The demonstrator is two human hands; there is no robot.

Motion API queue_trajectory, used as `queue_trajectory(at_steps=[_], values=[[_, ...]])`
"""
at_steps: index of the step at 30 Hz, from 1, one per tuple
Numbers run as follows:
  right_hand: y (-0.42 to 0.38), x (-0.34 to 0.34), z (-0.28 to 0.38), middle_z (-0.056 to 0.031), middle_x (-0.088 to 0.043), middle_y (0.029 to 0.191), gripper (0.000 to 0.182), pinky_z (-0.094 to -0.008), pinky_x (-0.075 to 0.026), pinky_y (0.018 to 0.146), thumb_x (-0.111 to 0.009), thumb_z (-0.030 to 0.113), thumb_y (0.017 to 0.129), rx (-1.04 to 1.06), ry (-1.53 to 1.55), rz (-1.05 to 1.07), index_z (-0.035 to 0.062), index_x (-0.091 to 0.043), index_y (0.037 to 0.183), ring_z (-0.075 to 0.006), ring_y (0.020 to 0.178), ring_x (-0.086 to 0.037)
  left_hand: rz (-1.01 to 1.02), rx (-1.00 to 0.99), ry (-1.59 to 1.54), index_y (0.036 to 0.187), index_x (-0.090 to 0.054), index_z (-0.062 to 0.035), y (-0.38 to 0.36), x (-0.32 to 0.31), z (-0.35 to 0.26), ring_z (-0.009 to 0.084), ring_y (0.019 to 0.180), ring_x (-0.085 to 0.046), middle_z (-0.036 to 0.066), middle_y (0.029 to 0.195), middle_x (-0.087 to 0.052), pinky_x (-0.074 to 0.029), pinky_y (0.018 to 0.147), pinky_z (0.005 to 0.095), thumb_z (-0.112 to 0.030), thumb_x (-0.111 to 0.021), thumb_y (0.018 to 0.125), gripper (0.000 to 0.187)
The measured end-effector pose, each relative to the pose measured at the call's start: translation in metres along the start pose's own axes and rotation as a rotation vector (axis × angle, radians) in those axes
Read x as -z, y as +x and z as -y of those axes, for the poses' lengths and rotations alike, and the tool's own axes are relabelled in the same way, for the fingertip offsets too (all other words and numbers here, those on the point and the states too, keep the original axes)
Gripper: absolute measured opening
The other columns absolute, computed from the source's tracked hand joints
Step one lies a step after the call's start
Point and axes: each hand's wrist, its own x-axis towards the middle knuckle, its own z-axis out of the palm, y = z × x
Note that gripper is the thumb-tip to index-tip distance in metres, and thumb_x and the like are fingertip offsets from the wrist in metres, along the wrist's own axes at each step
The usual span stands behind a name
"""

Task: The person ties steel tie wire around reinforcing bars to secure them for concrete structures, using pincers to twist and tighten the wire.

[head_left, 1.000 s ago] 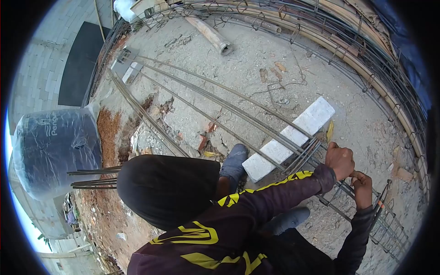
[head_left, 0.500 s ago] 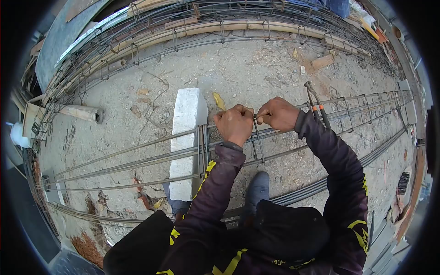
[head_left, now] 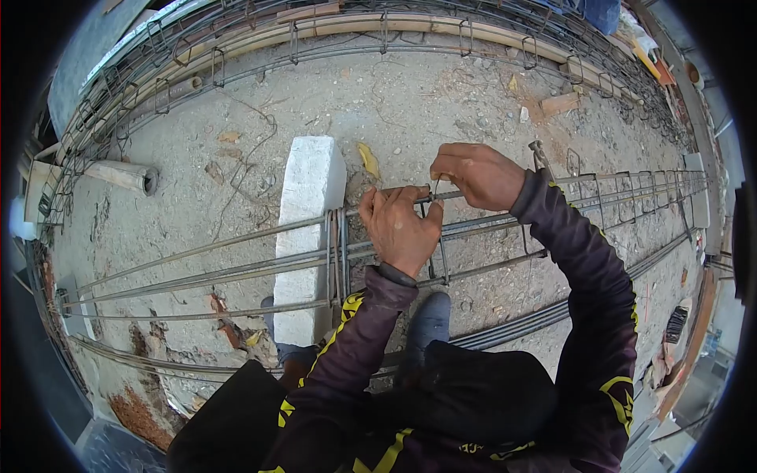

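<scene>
A long rebar cage [head_left: 505, 225] runs across the view, with steel bars and square stirrups [head_left: 443, 256]. My left hand [head_left: 402, 230] is closed over its upper bar at one stirrup, thumb beside the joint. Just to the right, my right hand [head_left: 479, 176] pinches a thin tie wire [head_left: 435, 185] that rises from that joint. Left of my hands, several loose stirrups [head_left: 337, 252] are bunched together on the bars. Pincers [head_left: 539, 154] stick out behind my right sleeve, their handles hidden.
A white block [head_left: 303, 197] supports the cage on the left. More rebar cages [head_left: 386, 35] and wooden poles lie along the far side. Loose bars [head_left: 512, 322] lie near my shoe [head_left: 426, 327]. A pipe [head_left: 122, 175] and a yellow leaf [head_left: 368, 160] are on the rough ground.
My right hand has lifted a little up from the joint, with the wire showing below its fingers. My left hand has spread further along the bar. The view has shifted slightly.
</scene>
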Motion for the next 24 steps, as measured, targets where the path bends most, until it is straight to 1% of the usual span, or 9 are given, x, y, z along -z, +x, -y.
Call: queue_trajectory(at_steps=[3, 7, 10, 13, 15, 18, 20, 22, 24], values=[[0.025, -0.009, -0.004, -0.0168, -0.065, 0.092, 0.020, -0.0433, -0.050, 0.081, -0.063, -0.001, 0.081, 0.239, -0.106, 0.013, -0.0010, -0.062, 0.101, -0.0366, 0.090, -0.064, 0.011, 0.031, -0.017, 0.088, -0.075, -0.0062, 0.003, 0.000, -0.002, 0.0283, 0.098, -0.061, 0.007, 0.092, -0.074, -0.027, 0.109, 0.0451, -0.028, -0.075, 0.075, 0.025], [0.044, -0.011, -0.029, -0.0175, -0.068, 0.090, 0.012, -0.0454, -0.050, 0.079, -0.063, 0.007, 0.087, 0.045, 0.190, 0.148, -0.0006, -0.067, 0.095, -0.0374, 0.086, -0.065, 0.006, 0.060, -0.029, 0.085, -0.074, -0.0058, 0.003, 0.000, -0.003, 0.0265, 0.097, -0.061, 0.010, 0.090, -0.073, -0.026, 0.109, 0.0437, -0.022, -0.074, 0.074, 0.019], [0.038, -0.016, -0.037, -0.0199, -0.069, 0.086, 0.010, -0.0463, -0.051, 0.075, -0.063, 0.006, 0.082, -0.091, 0.186, 0.216, 0.0001, -0.070, 0.087, -0.0383, 0.081, -0.067, 0.005, 0.064, -0.022, 0.086, -0.074, -0.0056, 0.004, -0.001, -0.003, 0.0267, 0.096, -0.061, 0.010, 0.090, -0.073, -0.026, 0.109, 0.0434, -0.022, -0.073, 0.075, 0.020], [0.031, -0.004, -0.013, -0.0199, -0.067, 0.077, 0.013, -0.0457, -0.051, 0.074, -0.064, 0.004, 0.074, -0.280, -0.162, 0.543, -0.0011, -0.070, 0.084, -0.0383, 0.081, -0.067, 0.007, 0.079, -0.052, 0.086, -0.075, -0.0041, 0.005, -0.001, -0.002, 0.0285, 0.095, -0.060, 0.010, 0.088, -0.074, -0.028, 0.108, 0.0428, -0.027, -0.074, 0.076, 0.026], [0.040, 0.020, 0.024, -0.0231, -0.066, 0.073, 0.014, -0.0470, -0.052, 0.064, -0.066, 0.011, 0.071, -0.189, -0.257, 0.613, -0.0020, -0.069, 0.074, -0.0410, 0.073, -0.066, 0.031, 0.085, 0.009, 0.084, -0.075, -0.0043, 0.005, 0.002, -0.007, 0.0285, 0.090, -0.060, 0.010, 0.085, -0.074, -0.029, 0.105, 0.0408, -0.028, -0.072, 0.075, 0.025], [0.067, 0.021, 0.027, -0.0198, -0.068, 0.075, 0.030, -0.0459, -0.053, 0.066, -0.070, 0.025, 0.076, -0.134, -0.228, 0.666, -0.0041, -0.072, 0.082, -0.0365, 0.072, -0.067, -0.012, 0.029, 0.004, 0.081, -0.076, -0.0060, 0.004, -0.010, -0.001, 0.0274, 0.082, -0.061, 0.008, 0.076, -0.073, -0.032, 0.098, 0.0401, -0.030, -0.072, 0.074, 0.025], [0.081, -0.008, -0.018, -0.0219, -0.069, 0.083, 0.027, -0.0458, -0.053, 0.069, -0.066, 0.021, 0.077, -0.203, -0.156, 0.505, -0.0039, -0.072, 0.084, -0.0350, 0.079, -0.068, 0.024, 0.020, 0.000, 0.080, -0.075, -0.0050, 0.005, -0.009, 0.001, 0.0242, 0.078, -0.064, 0.007, 0.079, -0.074, -0.034, 0.097, 0.0386, -0.031, -0.071, 0.077, 0.027], [0.055, -0.007, -0.022, -0.0201, -0.070, 0.080, 0.031, -0.0437, -0.051, 0.072, -0.070, 0.025, 0.077, -0.387, -0.097, 0.336, -0.0021, -0.074, 0.091, -0.0308, 0.078, -0.068, 0.037, 0.046, 0.006, 0.083, -0.075, -0.0050, 0.005, -0.011, 0.006, 0.0237, 0.076, -0.066, 0.006, 0.080, -0.074, -0.035, 0.096, 0.0370, -0.030, -0.070, 0.079, 0.026], [0.009, -0.003, -0.022, -0.0204, -0.067, 0.090, 0.039, -0.0450, -0.050, 0.076, -0.069, 0.029, 0.082, -0.542, -0.019, -0.083, -0.0003, -0.069, 0.107, -0.0323, 0.086, -0.065, 0.086, 0.056, 0.056, 0.088, -0.075, -0.0063, 0.006, -0.004, -0.004, 0.0266, 0.085, -0.062, 0.006, 0.081, -0.074, -0.035, 0.098, 0.0417, -0.031, -0.071, 0.079, 0.027]])
